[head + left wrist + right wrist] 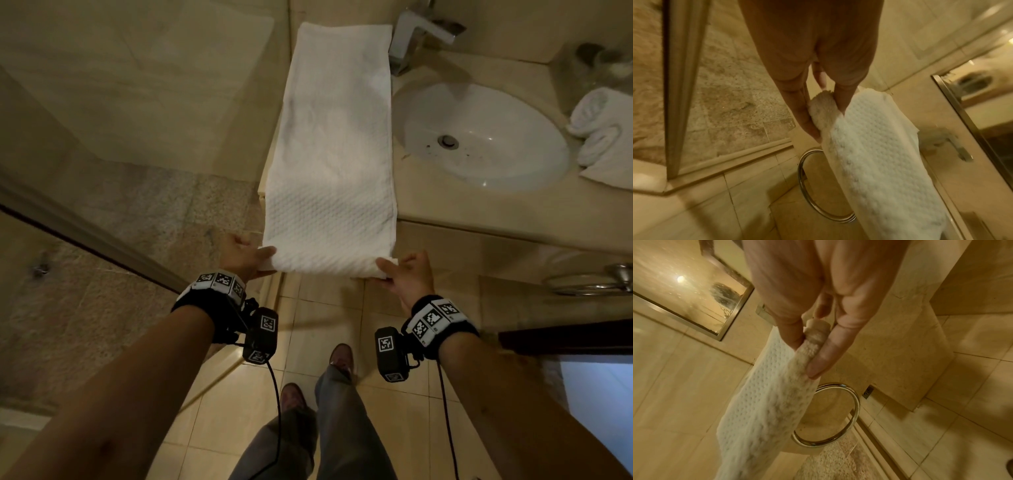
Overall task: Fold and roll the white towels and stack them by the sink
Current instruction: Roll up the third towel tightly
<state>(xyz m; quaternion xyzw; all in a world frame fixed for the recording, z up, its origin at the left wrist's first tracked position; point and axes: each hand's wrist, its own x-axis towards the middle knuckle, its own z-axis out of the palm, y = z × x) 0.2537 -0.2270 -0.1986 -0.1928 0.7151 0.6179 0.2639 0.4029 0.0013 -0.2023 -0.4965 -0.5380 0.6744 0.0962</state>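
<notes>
White waffle-textured towel (pixel 332 150), folded into a long narrow strip, is laid out lengthwise on the beige stone counter (pixel 479 209), just left of the oval white ceramic sink (pixel 486 137). Its far end reaches the back wall next to the chrome faucet (pixel 416 32), and the near end hangs past the counter's front edge, where it's turned into a small roll.

Both hands are on that near end. The left hand (pixel 245 255) pinches the left corner of the roll, and the left wrist view shows it well: thumb on top, fingers (pixel 805 120) underneath, towel squeezed between them. The right hand (pixel 409 270) does the same at the right corner, with the fingers (pixel 826 356) and thumb clamped around the rolled edge in the right wrist view.

Over on the right side of the sink there's a small stack of already rolled white towels (pixel 599 130) sitting on the counter. A chrome towel ring (pixel 592 281) is mounted below the counter front, and a glass shower panel (pixel 137 85) stands to the left. Tan floor tiles (pixel 239 411) are underfoot.
</notes>
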